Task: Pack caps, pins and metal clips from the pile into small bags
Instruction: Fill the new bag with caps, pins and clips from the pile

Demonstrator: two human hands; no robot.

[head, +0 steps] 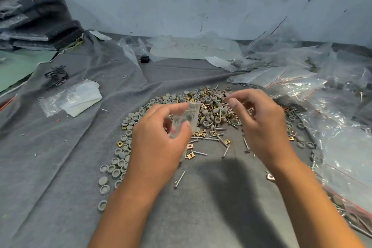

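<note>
The left hand point(159, 137) pinches a small clear plastic bag point(186, 120) between thumb and curled fingers point(177, 109), holding it just above the near-left part of the pile; the bag stands nearly upright, its long axis running from the palm up and slightly right, its mouth edge toward the far wall, and thin pins show faintly inside it; the right hand point(259, 125) hovers over the right half of the pile with fingers curled, thumb and forefinger drawn close together at the tips, though whether anything small sits between them cannot be told; the pile of round grey plastic caps, silver metal pins and square brass-coloured metal clips point(211, 110) spreads in a broad arc on the grey felt cloth point(60, 167) covering the desk, caps thickest along the left rim, loose pins lying flat at mixed angles on the near side; a heap of clear zip bags with red seal lines point(332, 106) lies to the right, touching the pile's edge; a flat bag with white paper point(74, 98) and a bundle of black wire ties point(56, 76) lie well apart to the left.
</note>
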